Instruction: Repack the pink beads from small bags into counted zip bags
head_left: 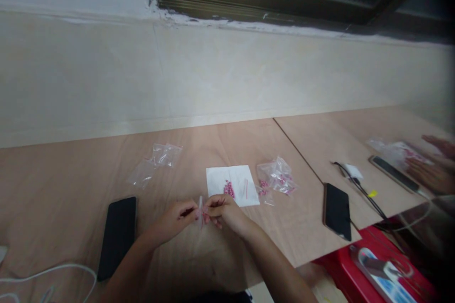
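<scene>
My left hand (177,221) pinches the left side of a small clear plastic bag (200,202) held above the table. From the other side, my right hand (226,212) grips the same bag with its fingertips. The bag is seen nearly edge-on, so its contents cannot be made out. Just beyond my right hand lies a white sheet of paper (220,175) bearing a small heap of pink beads (229,188) and a thin red strip or line (246,189). Clear bags with pink beads (280,177) rest right of the paper.
Flat clear bags (166,155) lie at the back left. A black phone (118,236) is by my left forearm, another phone (337,211) to the right. Cables (360,189) and a third phone (394,173) sit near another person's hands (428,173). A red stool (346,270) stands below the table edge.
</scene>
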A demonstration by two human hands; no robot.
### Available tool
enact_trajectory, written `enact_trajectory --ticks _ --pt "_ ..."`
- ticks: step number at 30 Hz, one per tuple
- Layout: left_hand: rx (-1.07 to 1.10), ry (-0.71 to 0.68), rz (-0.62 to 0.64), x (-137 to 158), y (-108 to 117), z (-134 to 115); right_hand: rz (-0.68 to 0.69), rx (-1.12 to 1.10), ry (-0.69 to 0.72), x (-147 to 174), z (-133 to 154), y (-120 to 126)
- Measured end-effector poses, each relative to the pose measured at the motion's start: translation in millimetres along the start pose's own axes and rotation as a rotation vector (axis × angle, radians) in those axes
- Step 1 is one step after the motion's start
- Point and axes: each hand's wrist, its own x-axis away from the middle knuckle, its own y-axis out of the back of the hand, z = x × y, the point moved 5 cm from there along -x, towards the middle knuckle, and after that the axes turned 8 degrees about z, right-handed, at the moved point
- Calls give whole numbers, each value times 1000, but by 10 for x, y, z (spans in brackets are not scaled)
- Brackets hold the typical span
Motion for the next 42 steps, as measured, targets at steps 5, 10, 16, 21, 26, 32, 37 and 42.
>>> enact_trajectory --ticks 5,10,16,21,26,32,37,42 --pt "-52 35 -156 -10 86 56 -169 206 46 63 91 169" --pt "-36 -3 20 -48 -119 -88 -45 129 -31 41 -27 55" --pt "-2 -14 116 -10 -208 5 23 147 -63 113 -56 -25" --pt "-185 103 -113 21 -59 223 -250 411 4 195 -12 51" --pt "-208 19 -248 79 -23 69 -420 502 77 220 15 8" --pt "-24 -166 -79 104 -132 -123 -301 375 173 153 69 -62" --pt "-38 -114 -163 1 -72 -23 -499 557 171 72 115 286" --pt "-74 -68 -236 -67 5 30 -907 1164 3 -20 159 774"
